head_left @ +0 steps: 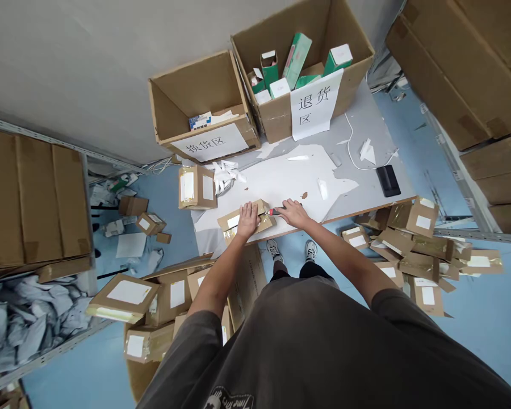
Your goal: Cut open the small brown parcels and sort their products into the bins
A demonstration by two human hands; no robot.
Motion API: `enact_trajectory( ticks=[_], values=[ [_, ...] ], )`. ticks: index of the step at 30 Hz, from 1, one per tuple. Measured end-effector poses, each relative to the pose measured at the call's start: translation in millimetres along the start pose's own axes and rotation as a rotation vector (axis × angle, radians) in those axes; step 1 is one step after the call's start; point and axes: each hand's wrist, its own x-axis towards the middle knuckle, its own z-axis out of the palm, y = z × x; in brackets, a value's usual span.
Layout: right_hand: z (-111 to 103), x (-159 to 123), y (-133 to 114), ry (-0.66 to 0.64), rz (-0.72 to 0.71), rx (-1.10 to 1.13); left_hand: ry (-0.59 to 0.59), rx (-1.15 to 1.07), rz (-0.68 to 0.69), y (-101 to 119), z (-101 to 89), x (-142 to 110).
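A small taped cardboard parcel [235, 222] lies at the near edge of the grey table [366, 125]. My left hand [247, 218] presses flat on top of it, fingers spread. My right hand [295, 213] is closed around a red-and-silver utility knife [275, 211], whose tip touches the parcel's right end. Another small parcel [196, 187] with a white label stands on the table's left corner. A heap of torn white label scraps [227, 172] lies just behind it.
Two large open cartons with paper signs stand at the table's back: a nearly empty one [204, 108] and one holding green boxes [302, 62]. A black phone [388, 180] and white cable lie at right. Piles of parcels [413, 244] cover the floor on both sides.
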Motion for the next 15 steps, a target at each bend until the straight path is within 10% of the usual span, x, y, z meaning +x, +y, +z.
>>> enact_trajectory(
  ticks=[15],
  values=[
    [-12,14,7,-0.01,-0.1,0.007,0.008,0.026,-0.048,-2,2.8,-2]
  ],
)
